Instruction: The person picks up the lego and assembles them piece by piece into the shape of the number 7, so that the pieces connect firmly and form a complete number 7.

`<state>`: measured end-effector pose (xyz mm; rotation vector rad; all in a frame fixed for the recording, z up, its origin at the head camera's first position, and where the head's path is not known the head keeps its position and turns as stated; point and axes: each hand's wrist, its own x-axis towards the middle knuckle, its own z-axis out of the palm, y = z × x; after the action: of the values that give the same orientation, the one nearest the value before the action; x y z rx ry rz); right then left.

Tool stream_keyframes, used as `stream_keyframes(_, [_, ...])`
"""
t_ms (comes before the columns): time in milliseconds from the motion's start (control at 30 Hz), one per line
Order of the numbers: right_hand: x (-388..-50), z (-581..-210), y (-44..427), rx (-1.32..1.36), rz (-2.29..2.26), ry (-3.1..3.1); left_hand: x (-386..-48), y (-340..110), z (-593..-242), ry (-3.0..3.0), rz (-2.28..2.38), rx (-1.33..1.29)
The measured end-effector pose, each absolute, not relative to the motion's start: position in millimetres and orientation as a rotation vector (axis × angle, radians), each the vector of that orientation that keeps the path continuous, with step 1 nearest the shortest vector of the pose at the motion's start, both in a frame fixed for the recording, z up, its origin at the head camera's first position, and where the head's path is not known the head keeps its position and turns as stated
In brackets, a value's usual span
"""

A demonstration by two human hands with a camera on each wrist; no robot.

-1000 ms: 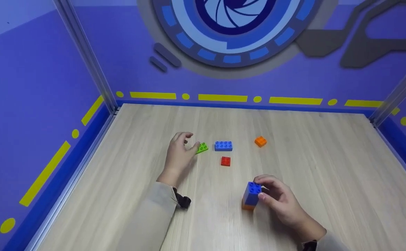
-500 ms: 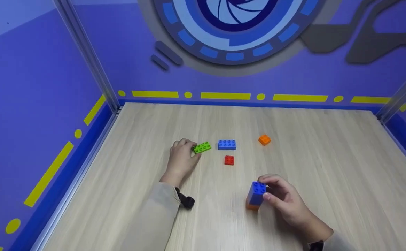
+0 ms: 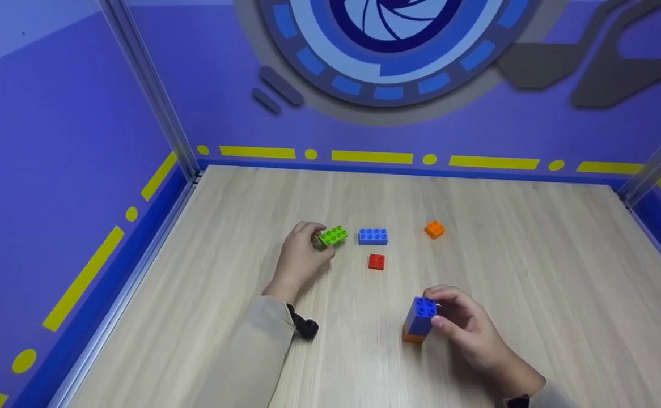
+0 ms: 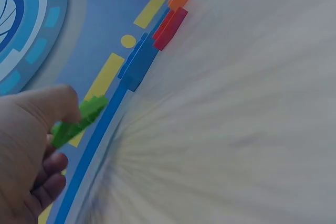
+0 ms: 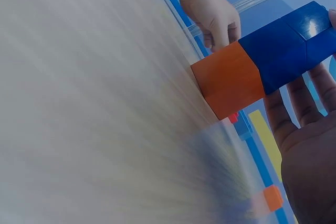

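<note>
Head view, backdrop: purple-blue printed panels rise behind and beside the tabletop.
Wooden tabletop: a pale wood-grain surface bears the loose bricks and the tower.
Right hand: bent in a wide C, the hand grasps the upper, dark blue part of the tower between thumb and fingers.
Left hand: more closed than the right, the hand pinches one end of the green brick with its thumb and a bent finger; in the left wrist view the lower fingers are curled beneath.
Brick tower: dark blue on orange, the tower stands upright near the person.
Green 2x4 brick: in the left hand, the brick shows clear of the wood in the left wrist view.
Blue 2x4 brick: lies just right of the green one.
Orange 2x2 brick: sits well apart, farther right.
Red 2x2 brick: lies just nearer the person than the blue brick.
</note>
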<state>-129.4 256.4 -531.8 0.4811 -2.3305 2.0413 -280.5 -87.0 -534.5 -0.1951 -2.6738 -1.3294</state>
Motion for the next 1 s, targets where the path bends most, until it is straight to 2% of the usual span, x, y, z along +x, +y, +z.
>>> stream_keyframes(367, [-130,-536,257,0.564,2.028,-2.277,-272,-79,-518,-2.429,-1.480,-0.455])
stream_keyframes(1000, [-130,-532,258,0.511,2.037,-2.313,-227,-64,-449,-2.277,-1.608,-0.851])
